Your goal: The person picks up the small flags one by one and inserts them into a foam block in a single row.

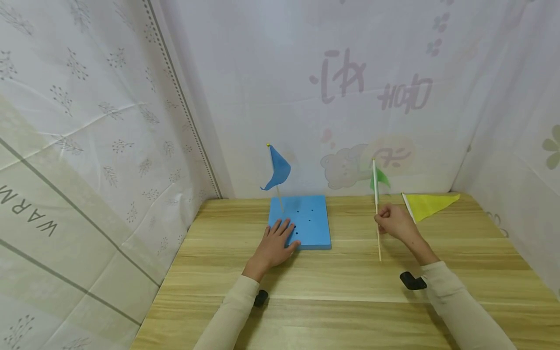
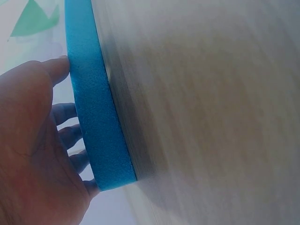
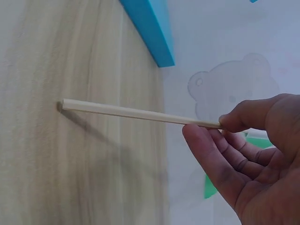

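Observation:
A flat blue foam block (image 1: 317, 231) with several small holes lies on the table, and a blue flag (image 1: 280, 167) on a thin stick stands in it, leaning slightly. My left hand (image 1: 274, 245) rests on the block's left front part with fingers spread; the left wrist view shows the thumb and fingertips touching its top face. My right hand (image 3: 262, 154) pinches the wooden stick of a green flag (image 1: 381, 179) between thumb and fingers, right of the block. The stick is nearly upright, its lower end close to the tabletop. Part of the green cloth is hidden behind the stick.
A yellow flag (image 1: 430, 205) lies at the back right of the wooden table (image 1: 350, 311), partly behind my right hand. Black wrist mounts (image 1: 412, 281) show by both sleeves. Printed white curtains (image 1: 271, 73) hang behind and beside the table.

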A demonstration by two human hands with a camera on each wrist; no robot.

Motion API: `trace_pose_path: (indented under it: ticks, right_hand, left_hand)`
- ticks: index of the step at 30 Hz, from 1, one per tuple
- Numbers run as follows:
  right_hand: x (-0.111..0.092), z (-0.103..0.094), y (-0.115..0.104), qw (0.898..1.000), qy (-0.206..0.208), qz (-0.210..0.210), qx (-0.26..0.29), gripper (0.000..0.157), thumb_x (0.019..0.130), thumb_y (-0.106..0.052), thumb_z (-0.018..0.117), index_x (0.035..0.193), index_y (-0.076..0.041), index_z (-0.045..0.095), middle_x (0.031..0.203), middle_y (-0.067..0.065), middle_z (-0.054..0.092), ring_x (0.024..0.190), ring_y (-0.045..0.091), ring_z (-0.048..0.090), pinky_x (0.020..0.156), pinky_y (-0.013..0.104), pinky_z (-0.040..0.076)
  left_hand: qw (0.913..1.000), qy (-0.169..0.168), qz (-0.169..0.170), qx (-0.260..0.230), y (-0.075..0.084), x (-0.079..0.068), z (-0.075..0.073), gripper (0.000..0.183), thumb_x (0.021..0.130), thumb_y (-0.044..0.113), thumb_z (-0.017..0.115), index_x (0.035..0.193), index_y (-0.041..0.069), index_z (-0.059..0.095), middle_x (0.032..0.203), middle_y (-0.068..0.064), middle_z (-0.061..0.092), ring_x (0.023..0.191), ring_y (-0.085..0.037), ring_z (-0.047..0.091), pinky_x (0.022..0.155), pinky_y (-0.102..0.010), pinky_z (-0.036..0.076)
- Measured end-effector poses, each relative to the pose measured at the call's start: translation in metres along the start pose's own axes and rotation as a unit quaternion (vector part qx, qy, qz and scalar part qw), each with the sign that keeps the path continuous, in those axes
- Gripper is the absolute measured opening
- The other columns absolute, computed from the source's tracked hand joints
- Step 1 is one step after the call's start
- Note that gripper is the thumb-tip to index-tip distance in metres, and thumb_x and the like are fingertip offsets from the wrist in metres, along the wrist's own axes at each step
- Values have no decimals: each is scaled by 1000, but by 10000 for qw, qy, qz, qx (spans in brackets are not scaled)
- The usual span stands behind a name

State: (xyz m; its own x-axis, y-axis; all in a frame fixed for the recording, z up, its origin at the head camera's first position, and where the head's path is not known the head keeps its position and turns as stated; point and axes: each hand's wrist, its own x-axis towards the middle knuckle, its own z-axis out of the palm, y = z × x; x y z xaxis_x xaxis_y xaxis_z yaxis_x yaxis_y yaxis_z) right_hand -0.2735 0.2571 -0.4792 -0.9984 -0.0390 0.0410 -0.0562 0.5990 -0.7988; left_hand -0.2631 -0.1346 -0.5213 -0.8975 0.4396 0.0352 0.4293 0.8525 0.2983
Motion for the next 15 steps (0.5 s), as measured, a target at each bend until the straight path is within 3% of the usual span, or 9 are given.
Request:
trace_pose_path:
  ticks: [6,15]
  right_hand:
    - [4,-2,-10,9998,127,-133,-68,18,103,-9,63,107,9,63,93,20,73,73,27,79,71,43,68]
    - [10,-2,-21,9978,349,-498,-258,13,103,-10,62,104,4,62,93,19,72,74,24,77,65,30,66]
  left_hand:
    - [10000,-50,-22,48,0,1,0,68,111,48,54,167,12,39,177,-11,28,165,-39,22,132,-65,19]
    - [10000,-45,5,59,0,0,-1,68,112,49,52,167,12,38,177,-11,28,165,-39,22,132,-65,19]
